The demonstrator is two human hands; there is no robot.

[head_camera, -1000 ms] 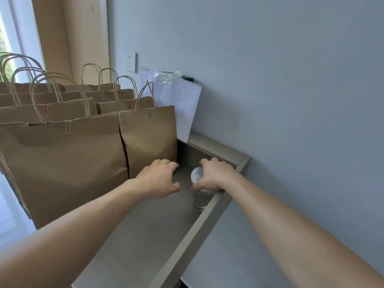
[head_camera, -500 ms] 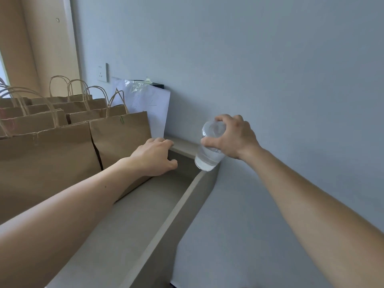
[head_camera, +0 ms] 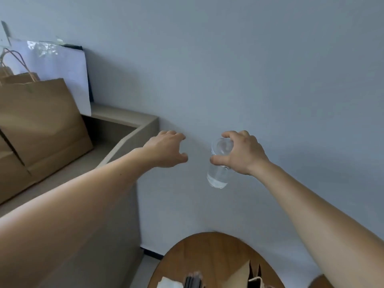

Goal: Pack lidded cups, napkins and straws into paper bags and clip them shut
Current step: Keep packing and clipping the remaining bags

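At the bottom edge a round wooden counter (head_camera: 218, 252) is seen, on which white napkins (head_camera: 169, 283), a blurred bundle of dark straws (head_camera: 193, 280) and an open paper bag (head_camera: 239, 275) are laid side by side. Above it both bare arms are stretched forward. A lidded cup (head_camera: 218, 176) is gripped from above by the right hand (head_camera: 242, 153), fingers and thumb curled round its rim. The cup is of clear plastic, tapered toward a whitish base, closed with a clear lid, and is held in the air, slightly tilted, before the grey wall (head_camera: 249, 59). The left hand (head_camera: 166, 149) is held beside it, apart, fingers loosely curled round nothing. Farther left, brown paper bags (head_camera: 41, 121) are stood on a beige shelf (head_camera: 133, 119), with a white sheet (head_camera: 62, 69) leaned behind them
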